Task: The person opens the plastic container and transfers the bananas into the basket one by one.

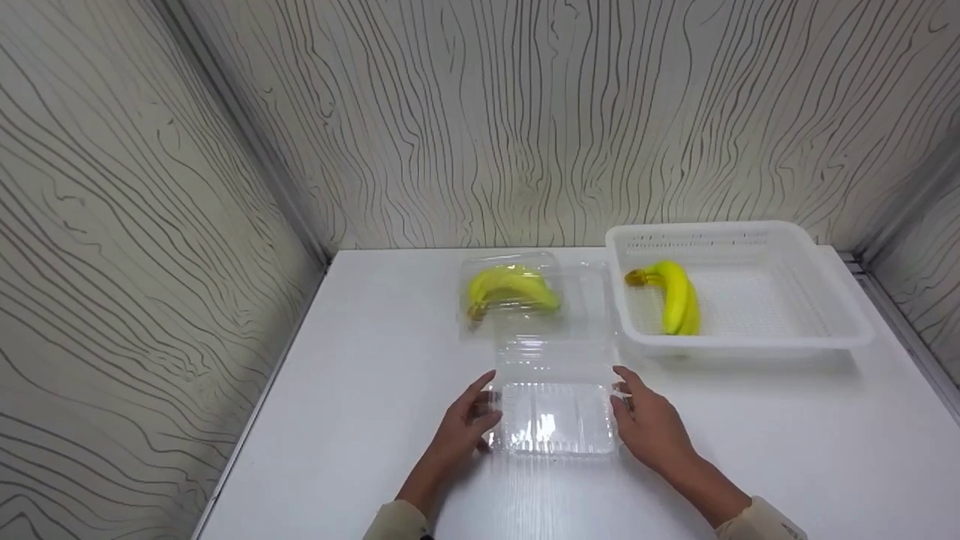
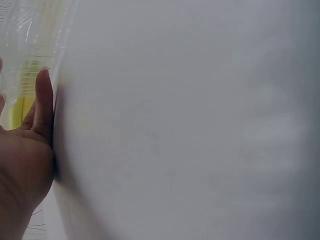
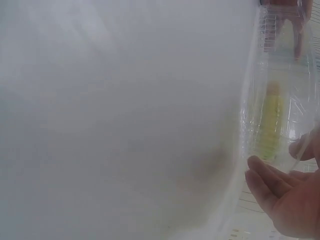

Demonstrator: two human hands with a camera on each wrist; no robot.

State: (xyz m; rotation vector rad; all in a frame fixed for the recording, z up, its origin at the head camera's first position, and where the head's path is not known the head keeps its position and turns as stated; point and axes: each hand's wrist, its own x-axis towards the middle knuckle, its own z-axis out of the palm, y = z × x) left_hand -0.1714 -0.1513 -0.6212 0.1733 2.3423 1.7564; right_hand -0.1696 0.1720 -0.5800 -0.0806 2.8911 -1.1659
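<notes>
A clear plastic clamshell box (image 1: 556, 420) stands opened out in front of me, its lid (image 1: 555, 352) pointing toward the back wall. My left hand (image 1: 459, 431) holds its left side, thumb at the rim and the other fingers lower down. On the opposite side my right hand (image 1: 654, 431) grips the right edge; in the right wrist view the thumb (image 3: 298, 148) is at the rim and fingertips (image 3: 255, 172) press near the base. Behind, yellow bananas (image 1: 514, 286) lie within another clear plastic box (image 1: 551, 261), partly overlapped by the raised lid.
At the back right stands a white plastic basket (image 1: 750, 342) with a bunch of bananas (image 1: 677, 298) at its left side. The white tabletop (image 1: 352, 390) meets wood-patterned walls (image 1: 480, 127) at the back and sides.
</notes>
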